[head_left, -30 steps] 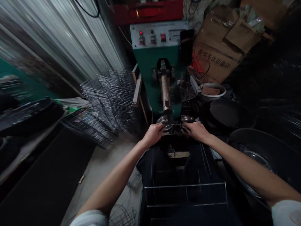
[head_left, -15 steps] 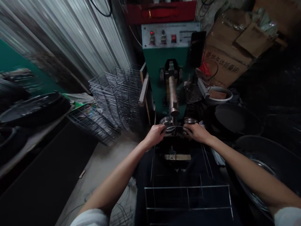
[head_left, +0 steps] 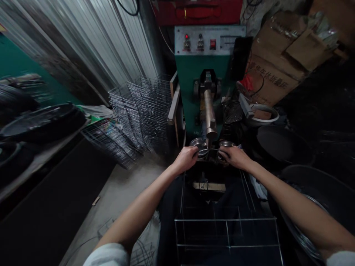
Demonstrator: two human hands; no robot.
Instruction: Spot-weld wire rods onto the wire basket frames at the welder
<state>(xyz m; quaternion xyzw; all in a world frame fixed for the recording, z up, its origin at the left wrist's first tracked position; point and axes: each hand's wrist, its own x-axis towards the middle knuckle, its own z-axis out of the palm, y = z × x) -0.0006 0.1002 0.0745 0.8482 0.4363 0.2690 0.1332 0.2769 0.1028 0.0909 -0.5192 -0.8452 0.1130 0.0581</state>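
Observation:
My left hand (head_left: 186, 159) is closed, its thumb and fingers pinching one side of a thin metal wire frame (head_left: 226, 220). On the other side my right hand (head_left: 236, 158) pinches the same frame, which reaches back over my lap. Between the hands, a wire of the frame lies at the tip of a metal electrode rod (head_left: 210, 114). That rod juts from a green machine (head_left: 185, 90), which looks like a spot welder. Small round metal bowls, one a silver bowl (head_left: 197, 142), sit by my fingers. Whether tip and wire touch, I cannot tell.
Stacked wire racks (head_left: 141, 118) stand left of the machine. A control panel (head_left: 208, 38) shows a lit red lamp, with a dark phone-like slab (head_left: 240, 59) beside it. Cardboard boxes (head_left: 277, 66) lean at right, above a dark round pan (head_left: 280, 144). Loose wires lie on the floor.
The view has turned slightly left, so the machine and wire frame appear further right. Both hands keep their pinch on the frame, almost unmoved beside the electrode.

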